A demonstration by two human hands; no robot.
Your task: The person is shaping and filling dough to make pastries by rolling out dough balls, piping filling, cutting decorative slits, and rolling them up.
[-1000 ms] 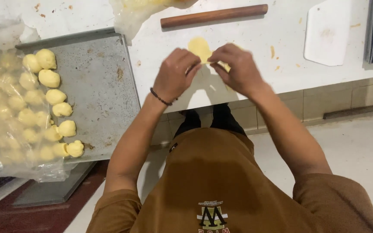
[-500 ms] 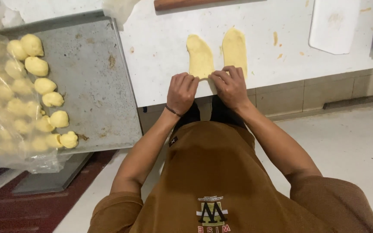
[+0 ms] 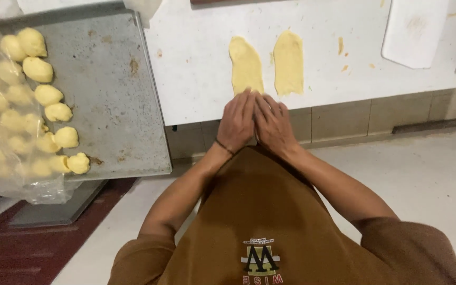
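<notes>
Two flattened yellow dough strips lie side by side on the white table (image 3: 196,79): the left dough strip (image 3: 246,63) and the right dough strip (image 3: 288,60). My left hand (image 3: 237,122) and my right hand (image 3: 274,125) are pressed together at the table's near edge. Their fingertips rest on the near end of the left strip, which they partly hide. A dark band circles my left wrist. The right strip lies untouched just beyond my right hand.
A worn metal tray (image 3: 106,84) sits left of the table, with rows of dough balls (image 3: 48,95) partly under a clear plastic sheet (image 3: 1,148). A white board (image 3: 415,31) lies at the far right of the table. Crumbs dot the tabletop.
The hands came back from the far ends of the strips to the near edge. They were apart, one at each strip, and now meet at the left strip's near end.
</notes>
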